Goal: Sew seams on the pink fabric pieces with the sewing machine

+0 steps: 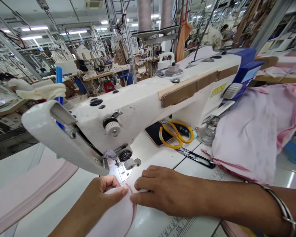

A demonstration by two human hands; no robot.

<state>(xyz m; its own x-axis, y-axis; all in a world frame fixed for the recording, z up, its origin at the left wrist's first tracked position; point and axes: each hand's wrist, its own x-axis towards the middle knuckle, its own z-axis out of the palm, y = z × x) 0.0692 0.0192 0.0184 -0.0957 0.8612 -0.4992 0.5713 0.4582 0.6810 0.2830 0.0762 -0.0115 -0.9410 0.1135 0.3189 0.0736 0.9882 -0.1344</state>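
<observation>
Pale pink cloth (pixel 118 210) lies flat on the white table (pixel 64 204), right in front of the sewing machine (pixel 143 102), and both hands are on it. The left hand (pixel 102 194) pinches the near edge of the piece, thumb pressed against curled fingers, while the right hand (pixel 166 191) lies over it from the other side, fingers bent and close together, tips pressing the darker pink trim along the cloth's curved edge. The needle area (pixel 119 164) sits just beyond the knuckles, lit by the machine's small lamp, and that closeness looks like the main hazard: fingertips so near the foot could get caught should the cloth be pushed in too quickly. The curve is another worry; with the two hands pulling toward each other the edge could pucker or the trim could slip off its line, giving a crooked seam. A metal bangle (pixel 283 210) on the right wrist hangs near the heap of pink fabric (pixel 254 135) at the right and might snag a loose fold. Yellow-handled scissors (pixel 177 133) rest on a dark phone (pixel 155 133) behind the hands, with small black snips (pixel 194 156) beside them, close enough that a sweep of the forearm could knock them. A long pink strip (pixel 32 187) trails off the table's left side, well apart from the hands.
</observation>
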